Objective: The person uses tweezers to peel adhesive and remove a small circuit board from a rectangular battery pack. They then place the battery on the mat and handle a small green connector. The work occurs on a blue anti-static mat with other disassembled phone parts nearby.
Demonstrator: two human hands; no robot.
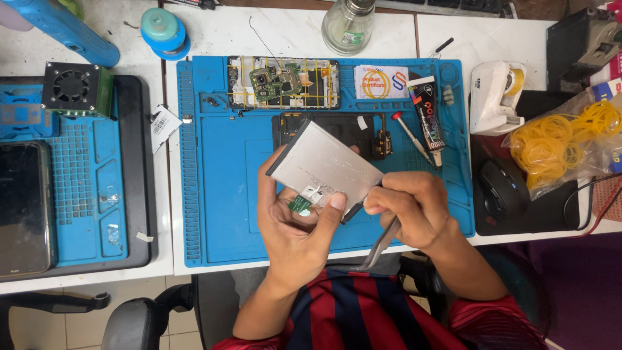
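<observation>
My left hand [291, 223] holds a flat silver phone battery [324, 162] tilted above the blue work mat [220, 194], thumb pressed near its small green connector board [302, 204]. My right hand [411, 207] grips metal tweezers [379, 243] whose tips meet the battery's lower edge by my left thumb. Behind the battery a dark phone frame [363, 126] lies on the mat. Farther back sits an opened phone with a green circuit board [278, 81].
A red-handled screwdriver [408, 133] and a black glue tube [427, 110] lie right of the frame. A tape dispenser [495, 97], bag of yellow rubber bands [564, 146] and mouse [502, 188] are at right. A glass bottle [348, 26] stands behind; a small fan [74, 87] and phone [23, 207] are at left.
</observation>
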